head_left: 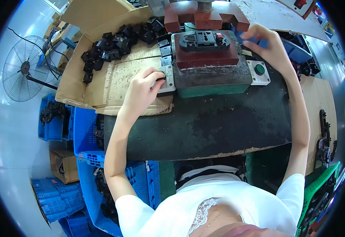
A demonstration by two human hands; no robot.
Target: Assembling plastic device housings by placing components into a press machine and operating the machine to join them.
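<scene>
My left hand (142, 87) is closed at the white control box (170, 81) left of the press, its fingers curled round a small dark thing I cannot make out. At the fixture's right side, my right hand (270, 49) is raised with thumb and forefinger apart, nothing visible between them. A black socket strip (204, 41) with a red switch lies on the dark red fixture block (208, 59). Above it hangs the press's notched red head (206, 15). The right control box (265, 79) carries a green button (259, 70), below my right hand.
Several black socket modules (119, 43) fill the back of an open cardboard box (119, 94) on the left. More modules (165, 51) stand in a row beside the fixture. Blue crates (141, 179) and a fan (25, 69) are at left; a green basket (318, 185) is at right.
</scene>
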